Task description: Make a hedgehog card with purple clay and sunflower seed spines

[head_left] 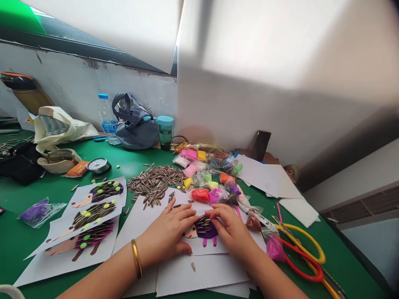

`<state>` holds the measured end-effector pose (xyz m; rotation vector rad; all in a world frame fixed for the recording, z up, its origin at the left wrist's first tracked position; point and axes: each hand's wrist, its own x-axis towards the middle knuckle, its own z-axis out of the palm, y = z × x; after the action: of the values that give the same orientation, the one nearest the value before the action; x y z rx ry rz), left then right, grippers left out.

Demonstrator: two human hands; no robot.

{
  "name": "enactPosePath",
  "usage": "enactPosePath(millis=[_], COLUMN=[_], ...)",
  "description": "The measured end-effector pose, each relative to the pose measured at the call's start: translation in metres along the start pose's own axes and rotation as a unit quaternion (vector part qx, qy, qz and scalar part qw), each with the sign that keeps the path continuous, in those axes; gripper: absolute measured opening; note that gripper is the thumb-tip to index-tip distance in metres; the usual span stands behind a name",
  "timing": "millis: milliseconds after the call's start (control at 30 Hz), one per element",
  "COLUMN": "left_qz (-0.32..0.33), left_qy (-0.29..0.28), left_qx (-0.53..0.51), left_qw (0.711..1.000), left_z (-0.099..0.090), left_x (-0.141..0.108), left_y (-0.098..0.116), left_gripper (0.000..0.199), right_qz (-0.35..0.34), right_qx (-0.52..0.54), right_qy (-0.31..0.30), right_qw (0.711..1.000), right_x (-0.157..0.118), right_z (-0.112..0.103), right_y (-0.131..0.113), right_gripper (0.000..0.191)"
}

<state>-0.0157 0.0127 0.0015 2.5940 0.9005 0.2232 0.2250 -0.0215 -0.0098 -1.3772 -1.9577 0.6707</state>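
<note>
The paper hedgehog [205, 231] lies on a stack of white paper [202, 274] between the two hands, its snout pointing to the person's left and its long axis running crosswise, with pink legs toward the person. Its purple clay body bears striped sunflower seeds [204, 223] laid as overlapping spines. The left hand [166, 234] and right hand [229, 228] both lie open on the card, neither clenched nor gripping anything, with their fingers curved in at either side of the seeds. A gold bangle [136, 265] circles the left wrist. Beyond the hedgehog, a loose heap of sunflower seeds [154, 185] spreads over the green table [37, 232]. To the right of that heap, modelling clay sits in clear plastic bags, red [200, 195] nearest the hedgehog, with pink, yellow and orange lumps behind. Three finished seed-and-clay hedgehog cards [90, 216] overlap to the left, while red-handled scissors [301, 259] and yellow-handled scissors [301, 236] lie to the right.
</note>
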Motion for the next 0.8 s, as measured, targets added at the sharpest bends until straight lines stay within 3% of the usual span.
enactPosePath(millis=[633,800], left_qz=[0.010,0.009], left_qy=[0.027,0.022], left_qx=[0.005,0.001], left_qw=[1.000,1.000], left_z=[0.0043,0.0036], left_x=[-0.0007,-0.0005], left_y=[-0.0018,-0.0012], left_gripper=[0.077,0.077], right_qz=[-0.015,-0.050], right_qx=[-0.032,-0.016], right_qy=[-0.026,0.009], right_qw=[0.999,0.999], right_x=[0.0034,0.0024], right_z=[0.0039,0.0013], right_y=[-0.0012,-0.0015], right_gripper=[0.020,0.014])
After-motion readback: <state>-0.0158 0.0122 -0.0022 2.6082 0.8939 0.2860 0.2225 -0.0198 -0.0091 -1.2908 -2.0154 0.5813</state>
